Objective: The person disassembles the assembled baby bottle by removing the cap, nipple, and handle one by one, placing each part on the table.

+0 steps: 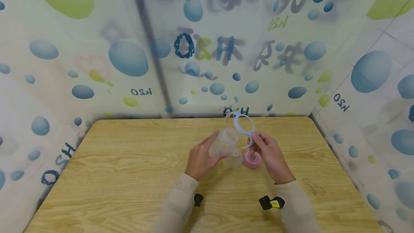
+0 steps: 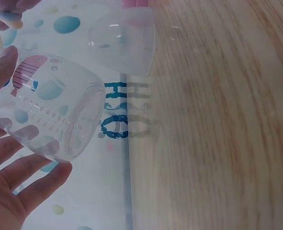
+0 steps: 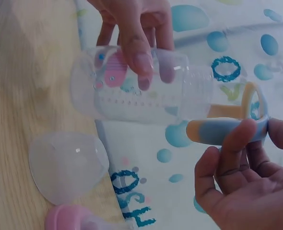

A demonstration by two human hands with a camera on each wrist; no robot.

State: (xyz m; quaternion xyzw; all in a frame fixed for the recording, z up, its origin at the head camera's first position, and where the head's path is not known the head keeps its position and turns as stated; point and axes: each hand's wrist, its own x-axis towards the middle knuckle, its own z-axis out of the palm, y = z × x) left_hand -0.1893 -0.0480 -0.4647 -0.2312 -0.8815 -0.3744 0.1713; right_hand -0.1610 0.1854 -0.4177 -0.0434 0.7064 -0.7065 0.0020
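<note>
A clear baby bottle (image 3: 146,91) with a pink printed picture and scale marks is gripped around its body by my left hand (image 1: 202,157). It is held tilted, its bare neck towards the right hand. My right hand (image 1: 271,155) pinches a blue bottle handle (image 3: 216,132), a ring with two curved, cream-tipped arms. In the right wrist view the handle's arms reach to the bottle's neck; whether they touch cannot be told. Below the hands, a translucent domed cap (image 1: 235,159) stands on the table, and beside it lies a pink collar with a clear teat (image 1: 252,160).
The wooden table (image 1: 129,168) meets a wall covering (image 1: 207,82) printed with blue and green drops at the back, with similar coverings at both sides. Black devices (image 1: 271,202) are worn at the sleeves.
</note>
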